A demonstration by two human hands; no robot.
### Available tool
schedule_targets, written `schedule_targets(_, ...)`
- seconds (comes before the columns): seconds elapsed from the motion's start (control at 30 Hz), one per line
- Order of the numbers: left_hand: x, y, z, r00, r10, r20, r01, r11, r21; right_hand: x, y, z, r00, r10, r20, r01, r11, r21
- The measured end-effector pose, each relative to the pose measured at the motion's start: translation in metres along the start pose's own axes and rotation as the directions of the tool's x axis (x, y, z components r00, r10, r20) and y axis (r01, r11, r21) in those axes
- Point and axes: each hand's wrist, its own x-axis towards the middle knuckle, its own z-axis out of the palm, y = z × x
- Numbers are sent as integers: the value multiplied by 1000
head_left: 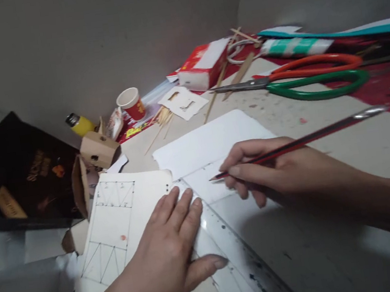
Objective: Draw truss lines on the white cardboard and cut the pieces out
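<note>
- Right hand (271, 169) pinches a pencil (317, 136) in a writing grip; tip over the white sheet (211, 136), contact unclear.
- Left hand (178, 245) lies flat, fingers slightly spread, over the clear ruler's (229, 238) far end.
- Step looks like ruling lines; next stroke likely calls for a steady ruler.
- Beyond left hand: paper cup (137, 107); contents unclear.
- Beyond right: red-and-white box (202, 67); contents hidden.

Ruler (237, 251) on paper (212, 138), scissors (266, 83) behind right, cup (133, 107) behind left
</note>
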Motion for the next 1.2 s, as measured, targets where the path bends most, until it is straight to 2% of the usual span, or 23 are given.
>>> schedule_targets(0.1,1,0,-1,999,-35,41,37,998,-46,1,5,0,999,-8,41,9,999,-34)
schedule_targets(0.2,0,1,-1,996,-64,68,69,994,-81,1,12,-1,999,-15,31,18,996,-86)
schedule_targets(0.57,-4,1,4,997,-72,41,78,986,-147,5,29,-4,1000,-6,-2,6,992,-125)
schedule_targets(0.73,-4,1,4,997,-70,19,72,983,-167,6,27,-1,1000,-4,-25,2,996,-86)
schedule_targets(0.9,-4,1,5,997,-77,15,79,984,-160,3,19,0,1000,1,7,-1,997,-75)
schedule_targets(1.2,-2,0,3,998,-64,26,67,984,-165,5,21,-1,1000,-3,22,4,998,-56)
